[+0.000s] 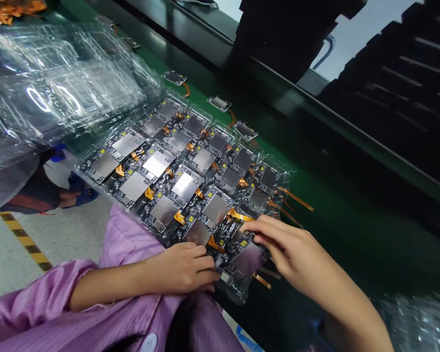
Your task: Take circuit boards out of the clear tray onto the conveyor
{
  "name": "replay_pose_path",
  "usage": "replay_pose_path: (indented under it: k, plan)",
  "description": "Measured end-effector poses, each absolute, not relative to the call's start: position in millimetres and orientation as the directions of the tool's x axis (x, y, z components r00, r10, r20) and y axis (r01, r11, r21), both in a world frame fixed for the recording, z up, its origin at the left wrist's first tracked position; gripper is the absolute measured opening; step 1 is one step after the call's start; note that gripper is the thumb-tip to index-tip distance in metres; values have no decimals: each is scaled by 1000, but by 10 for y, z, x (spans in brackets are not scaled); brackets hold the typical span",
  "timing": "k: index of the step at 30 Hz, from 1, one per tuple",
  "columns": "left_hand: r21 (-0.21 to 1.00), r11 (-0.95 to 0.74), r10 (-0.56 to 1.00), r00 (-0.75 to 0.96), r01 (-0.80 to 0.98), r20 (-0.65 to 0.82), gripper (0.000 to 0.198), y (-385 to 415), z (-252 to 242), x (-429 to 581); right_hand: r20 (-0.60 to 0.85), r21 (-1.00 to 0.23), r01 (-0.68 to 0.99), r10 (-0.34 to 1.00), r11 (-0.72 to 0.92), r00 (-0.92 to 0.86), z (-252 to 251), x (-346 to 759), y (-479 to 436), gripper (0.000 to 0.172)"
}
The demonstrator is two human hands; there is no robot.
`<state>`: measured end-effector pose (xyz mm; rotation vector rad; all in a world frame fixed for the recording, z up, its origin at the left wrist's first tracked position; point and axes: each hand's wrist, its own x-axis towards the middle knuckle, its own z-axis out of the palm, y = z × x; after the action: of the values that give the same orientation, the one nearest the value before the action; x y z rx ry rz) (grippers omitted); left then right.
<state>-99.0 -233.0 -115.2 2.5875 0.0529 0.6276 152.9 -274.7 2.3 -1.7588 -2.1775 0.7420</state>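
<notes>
1. Near edge, at 6 o'clock: the left hand [185, 269], sleeved in purple striped fabric [58, 303], rests at the closest corner of a clear moulded plastic tray [238, 293]. Its fingers are curled and pressed against the edge of the nearest dark green circuit board with a dull silver shield [245, 259]. The grip looks closed on that board's near edge, though the fingertips partly hide the contact.

2. Just to the right, at 4 o'clock: the bare right hand [286, 244] lies over the same board's far side. Its fingers are half spread and bent down, touching the top and pinching nothing that can be seen. The grip is loose, more a press than a hold.

3. Step in hand, by the look of it: the nearest board is being seated in, or levered out of, its pocket; which of the two cannot be told. The next move would call for even pressure at both ends and care for the thin orange flex ribbons [260, 279] that stick out past the tray rim.

4. Middle ground, centre: the tray sits tilted across the dark green table [333, 220], its pockets filled with like boards in rows.

5. Farther off, at 12 o'clock: three loose boards [219, 103] lie in a line on the table beyond the tray.

6. At 10 o'clock: a stack of empty clear trays [51, 88] overhangs the table edge.
</notes>
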Motion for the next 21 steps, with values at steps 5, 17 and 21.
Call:
replay_pose_path:
  k: [5,17,21]
  plan:
    - [482,-876,230,875,-5,426,9,-2273,-1161,-1014,-129,-525,839,962,141,-242,-1,1544,-2811,32]
    - [482,-875,193,878,-47,437,13,-2339,-1239,-985,-110,-490,854,959,176,-261,-63,1534,-2764,31]
    - [566,-824,262,872,-21,414,21,-2264,-1164,-1057,-118,-500,850,959,166,-257,-95,1553,-2785,31]
